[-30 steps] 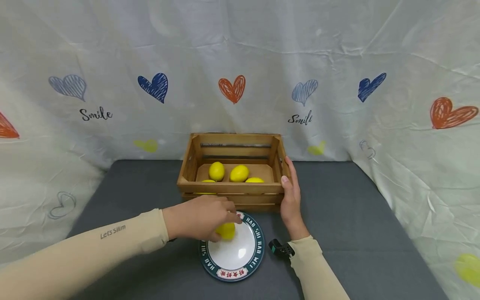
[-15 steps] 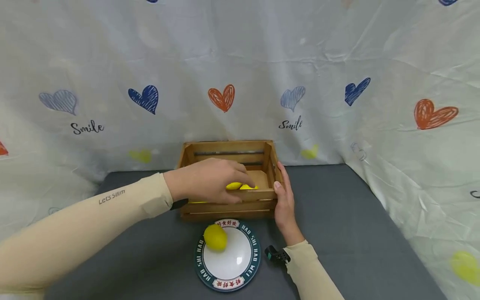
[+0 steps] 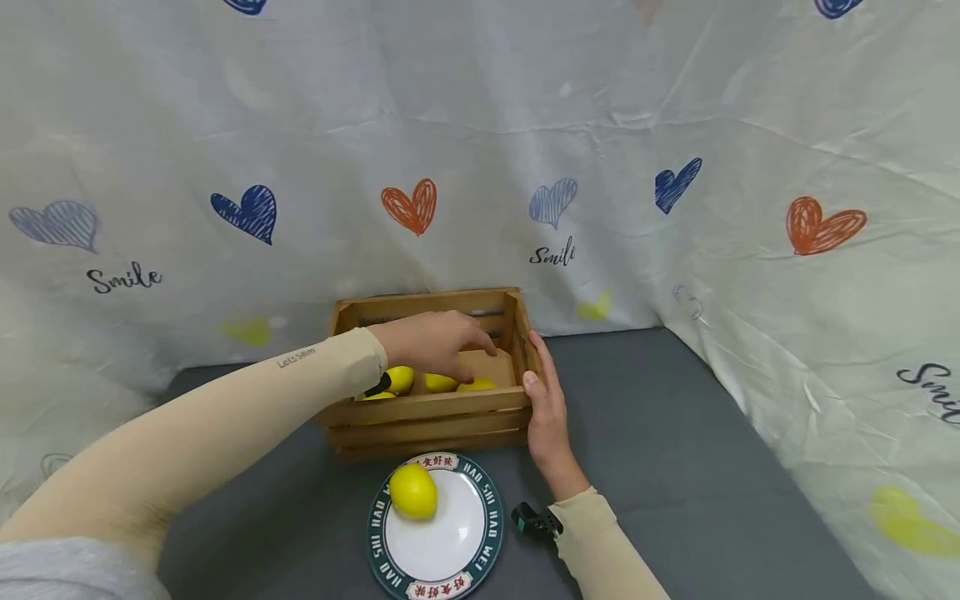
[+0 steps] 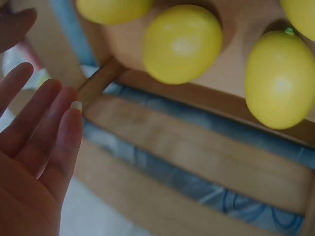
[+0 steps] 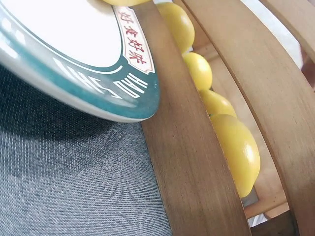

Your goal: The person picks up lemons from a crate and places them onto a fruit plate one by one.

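A wooden slatted crate (image 3: 435,406) holds several yellow lemons (image 3: 440,382). My left hand (image 3: 431,340) hovers over its interior, palm down, with nothing in its grasp. In the left wrist view, the fingers (image 4: 66,142) are extended beside the crate, apart from the lemons (image 4: 183,44). My right hand (image 3: 550,421) rests along the crate's right side, straight fingers upward and thumb near the front corner. In front of the crate, a white plate with a dark green rim (image 3: 486,533) bears one lemon (image 3: 412,490) at its upper left.
A dark grey cloth (image 3: 637,450) covers the table. Behind it hangs a pale curtain (image 3: 480,108) printed with hearts, close to the crate's back. The right wrist view shows the plate's rim (image 5: 103,101) close by the crate's front slat (image 5: 182,142).
My left hand let go of a lemon on the plate, then moved up and forward over the crate. My right hand kept its place at the crate's side. The head view shifted.
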A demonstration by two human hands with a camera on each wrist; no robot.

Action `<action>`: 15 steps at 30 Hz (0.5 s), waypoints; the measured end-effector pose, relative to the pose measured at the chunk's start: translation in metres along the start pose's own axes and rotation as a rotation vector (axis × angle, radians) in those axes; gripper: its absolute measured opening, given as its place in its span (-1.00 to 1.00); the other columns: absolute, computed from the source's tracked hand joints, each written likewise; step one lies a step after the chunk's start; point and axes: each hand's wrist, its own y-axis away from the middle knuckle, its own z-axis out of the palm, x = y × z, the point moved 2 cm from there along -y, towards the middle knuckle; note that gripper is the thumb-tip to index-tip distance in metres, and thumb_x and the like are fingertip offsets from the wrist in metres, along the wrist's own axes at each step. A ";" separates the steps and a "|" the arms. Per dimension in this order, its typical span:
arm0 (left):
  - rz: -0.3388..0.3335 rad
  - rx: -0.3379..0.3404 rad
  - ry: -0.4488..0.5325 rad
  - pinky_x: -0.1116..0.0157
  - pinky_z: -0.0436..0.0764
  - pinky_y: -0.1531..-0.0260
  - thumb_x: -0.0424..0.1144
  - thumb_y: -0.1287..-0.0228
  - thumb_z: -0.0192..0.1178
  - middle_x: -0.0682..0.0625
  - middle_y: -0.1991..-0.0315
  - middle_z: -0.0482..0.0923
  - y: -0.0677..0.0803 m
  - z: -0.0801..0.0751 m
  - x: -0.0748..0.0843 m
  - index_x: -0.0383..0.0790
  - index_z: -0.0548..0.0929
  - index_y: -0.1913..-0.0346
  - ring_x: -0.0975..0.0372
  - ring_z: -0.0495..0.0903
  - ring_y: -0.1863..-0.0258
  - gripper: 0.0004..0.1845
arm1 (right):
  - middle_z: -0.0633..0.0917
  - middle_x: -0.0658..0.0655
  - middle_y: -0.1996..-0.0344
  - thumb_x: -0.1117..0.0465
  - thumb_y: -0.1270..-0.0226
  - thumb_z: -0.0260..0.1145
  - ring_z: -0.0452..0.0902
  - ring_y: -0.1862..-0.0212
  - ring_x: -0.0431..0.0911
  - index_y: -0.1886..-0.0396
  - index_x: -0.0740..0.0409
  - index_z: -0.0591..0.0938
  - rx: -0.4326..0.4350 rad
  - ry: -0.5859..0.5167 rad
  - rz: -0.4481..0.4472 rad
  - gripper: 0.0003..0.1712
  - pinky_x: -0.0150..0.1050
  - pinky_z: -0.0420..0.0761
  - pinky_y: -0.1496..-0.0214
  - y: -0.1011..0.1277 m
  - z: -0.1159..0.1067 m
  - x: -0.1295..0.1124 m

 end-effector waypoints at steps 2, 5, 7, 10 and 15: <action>-0.005 -0.038 0.009 0.02 0.66 -0.37 -0.10 -0.36 0.51 -0.02 -0.40 0.64 -0.009 0.009 -0.006 0.02 0.65 -0.45 0.07 0.65 -0.35 -0.40 | 0.21 -0.16 -0.73 0.01 -0.67 -0.05 0.03 -0.75 -0.08 -0.75 -0.37 0.19 -0.002 0.008 0.001 -0.29 0.34 -0.05 -0.75 0.002 0.001 0.000; 0.004 -0.073 0.015 0.00 0.64 -0.38 -0.16 -0.30 0.56 -0.06 -0.41 0.61 -0.020 0.020 -0.011 0.00 0.62 -0.48 0.04 0.63 -0.36 -0.32 | 0.22 -0.14 -0.73 0.02 -0.66 -0.05 0.02 -0.76 -0.07 -0.75 -0.34 0.20 0.003 0.009 -0.006 -0.28 0.37 -0.07 -0.74 0.003 0.003 0.000; 0.001 -0.093 0.009 0.00 0.63 -0.41 -0.21 -0.28 0.57 -0.06 -0.44 0.59 -0.026 0.025 -0.013 0.01 0.59 -0.51 0.04 0.61 -0.39 -0.27 | 0.22 -0.14 -0.73 0.02 -0.66 -0.05 0.03 -0.76 -0.06 -0.75 -0.33 0.20 0.004 0.008 -0.008 -0.28 0.37 -0.07 -0.74 0.003 0.004 0.000; -0.005 -0.143 -0.013 0.02 0.62 -0.42 -0.29 -0.31 0.53 -0.02 -0.49 0.56 -0.034 0.032 -0.014 0.03 0.55 -0.54 0.06 0.58 -0.43 -0.26 | 0.21 -0.14 -0.73 0.00 -0.66 -0.04 0.02 -0.76 -0.07 -0.75 -0.33 0.19 -0.008 0.012 -0.009 -0.28 0.36 -0.07 -0.75 0.002 0.005 0.000; 0.049 -0.216 -0.050 0.06 0.63 -0.41 -0.42 -0.41 0.36 -0.04 -0.45 0.62 -0.050 0.039 -0.008 -0.04 0.58 -0.51 0.06 0.62 -0.41 -0.36 | 0.23 -0.14 -0.72 -0.01 -0.64 -0.04 0.03 -0.75 -0.08 -0.75 -0.32 0.21 0.010 0.020 -0.017 -0.27 0.32 -0.06 -0.76 0.000 0.000 0.001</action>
